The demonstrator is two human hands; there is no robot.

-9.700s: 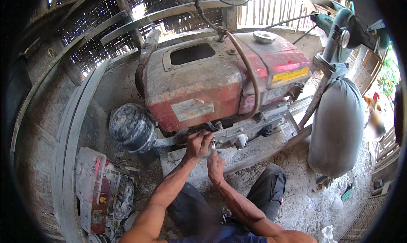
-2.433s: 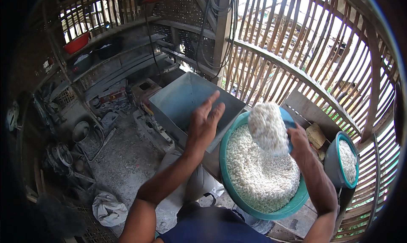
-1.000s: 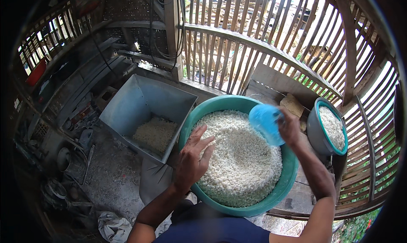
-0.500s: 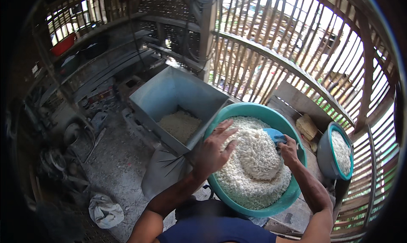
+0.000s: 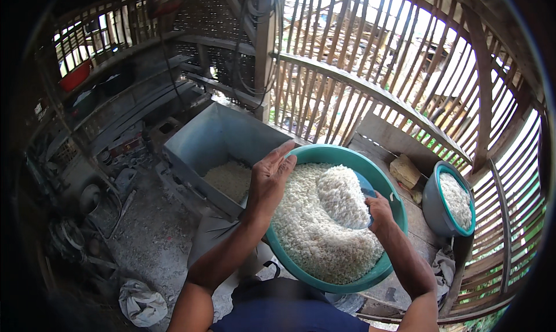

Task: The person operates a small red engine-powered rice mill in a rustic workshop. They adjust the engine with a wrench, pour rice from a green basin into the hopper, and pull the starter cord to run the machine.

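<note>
A wide green basin (image 5: 324,153) full of white, rice-like grain (image 5: 318,259) stands in front of me. My right hand (image 5: 379,211) is closed around the edge of a blue scoop (image 5: 366,185), which carries a heaped mound of grain and is tilted toward the left over the basin. Fingers extended, my left hand (image 5: 269,175) is at the basin's left rim, holding nothing. Just beyond it is a grey metal hopper (image 5: 200,138), with some paler grain (image 5: 229,180) at its bottom. The scoop's underside is hidden by the grain and my hand.
On the wooden platform at right stands a grey bucket with a teal rim (image 5: 431,204), filled with white grain, beside a yellowish block (image 5: 405,171). A slatted wall (image 5: 347,94) closes off the far right. Below the hopper sits a grey sack (image 5: 211,236); a crumpled white sack (image 5: 142,303) lies on the floor.
The blue scoop has risen out of the grain with a heaped load. My left hand has drawn back from the grain to the basin's left rim. The view has shifted slightly.
</note>
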